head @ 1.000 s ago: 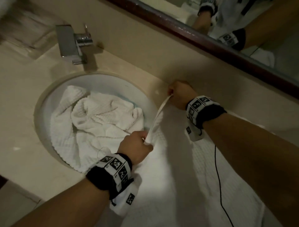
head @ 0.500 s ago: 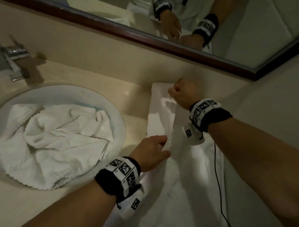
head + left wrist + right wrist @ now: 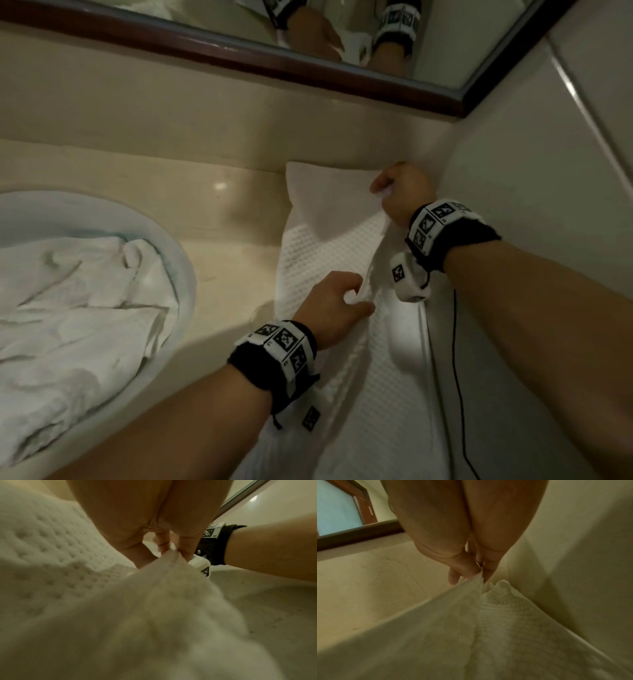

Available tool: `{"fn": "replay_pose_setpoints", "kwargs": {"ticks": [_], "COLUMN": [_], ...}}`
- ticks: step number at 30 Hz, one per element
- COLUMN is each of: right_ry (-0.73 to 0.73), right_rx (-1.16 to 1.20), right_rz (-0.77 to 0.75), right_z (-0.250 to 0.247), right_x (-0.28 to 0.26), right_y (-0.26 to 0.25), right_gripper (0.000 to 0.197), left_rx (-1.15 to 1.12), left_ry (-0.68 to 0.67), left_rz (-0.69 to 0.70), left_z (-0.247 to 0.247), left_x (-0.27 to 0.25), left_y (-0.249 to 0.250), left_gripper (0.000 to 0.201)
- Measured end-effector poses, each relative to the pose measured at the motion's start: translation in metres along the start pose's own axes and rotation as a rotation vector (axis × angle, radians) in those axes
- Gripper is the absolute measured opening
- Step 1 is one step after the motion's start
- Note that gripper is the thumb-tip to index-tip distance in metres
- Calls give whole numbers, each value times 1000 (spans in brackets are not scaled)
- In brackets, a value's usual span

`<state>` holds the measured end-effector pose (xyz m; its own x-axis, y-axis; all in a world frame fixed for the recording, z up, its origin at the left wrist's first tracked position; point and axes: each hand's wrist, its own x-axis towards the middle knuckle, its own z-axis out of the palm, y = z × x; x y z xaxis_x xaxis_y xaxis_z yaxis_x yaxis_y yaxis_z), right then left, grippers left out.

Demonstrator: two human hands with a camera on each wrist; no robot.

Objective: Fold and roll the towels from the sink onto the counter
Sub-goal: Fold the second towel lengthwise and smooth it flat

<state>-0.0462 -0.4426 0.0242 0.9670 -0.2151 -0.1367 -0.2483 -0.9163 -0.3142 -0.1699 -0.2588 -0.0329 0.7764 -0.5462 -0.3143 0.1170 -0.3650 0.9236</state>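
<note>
A white waffle-weave towel (image 3: 329, 246) lies lengthwise on the beige counter (image 3: 226, 219), in the corner beside the right wall, with 1 long edge lifted. The left hand (image 3: 334, 306) pinches that edge between thumb and fingers at the near end, and the right hand (image 3: 400, 193) pinches the same edge near the far corner; both wrist views show cloth nipped at the fingertips. More towels (image 3: 78, 301) wait crumpled in the sink (image 3: 186, 270), well apart to the left.

The step in hand looks like the lengthwise fold. To do it well, both hands should carry the lifted edge across at the same height, keep it taut between them, and lay it flush along the opposite edge before smoothing out air. The wall crowds the right hand, so the fold may bunch there; the blurred wrist view seems to show a ruffle at that corner.

Compared with 0.5 s ago, the right hand has moved farther toward the back corner, the left has shifted forward along the edge, and the faucet has left the view.
</note>
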Motion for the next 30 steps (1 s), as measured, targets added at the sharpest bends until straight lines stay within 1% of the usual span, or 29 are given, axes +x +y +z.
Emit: {"fn": "replay_pose_setpoints", "kwargs": {"ticks": [3, 6, 9, 12, 14, 18, 19, 20, 22, 23, 25, 28, 30], "right_ry": [13, 32, 57, 47, 24, -23, -38, -66, -128, -142, -163, -202, -181], "right_rx": [35, 38, 18, -51, -102, -204, -233, -274, -349, -383, -400, -457, -492], "right_rz": [60, 77, 98, 97, 86, 74, 67, 55, 33, 26, 30, 37, 22], "right_z": [0, 0, -3, -5, -4, 1, 1, 3, 6, 7, 9, 13, 17], "right_x": [0, 1, 2, 5, 8, 8, 7, 6, 5, 4, 6, 4, 0], "right_y": [12, 18, 23, 28, 31, 32, 32, 31, 30, 29, 29, 27, 24], "right_gripper": [31, 33, 34, 33, 30, 29, 29, 29, 28, 28, 28, 12, 12], "left_rx": [-36, -102, -151, -163, -154, -162, -156, -154, -174, -190, -252, -304, -345], "left_ry": [9, 32, 7, -15, -36, -66, -65, -70, -79, -69, -48, -22, -21], "left_rz": [-5, -9, -31, -24, -31, -58, -56, -48, -76, -98, -114, -118, -139], "left_z": [6, 11, 19, 34, 45, 61, 64, 66, 67, 67, 69, 70, 71], "left_x": [11, 21, 29, 36, 41, 47, 49, 51, 49, 49, 48, 48, 48], "left_y": [1, 4, 6, 6, 5, 2, 0, -2, -1, -2, -3, -1, -2], "left_gripper": [28, 27, 28, 29, 32, 48, 47, 40, 19, 15, 19, 17, 17]}}
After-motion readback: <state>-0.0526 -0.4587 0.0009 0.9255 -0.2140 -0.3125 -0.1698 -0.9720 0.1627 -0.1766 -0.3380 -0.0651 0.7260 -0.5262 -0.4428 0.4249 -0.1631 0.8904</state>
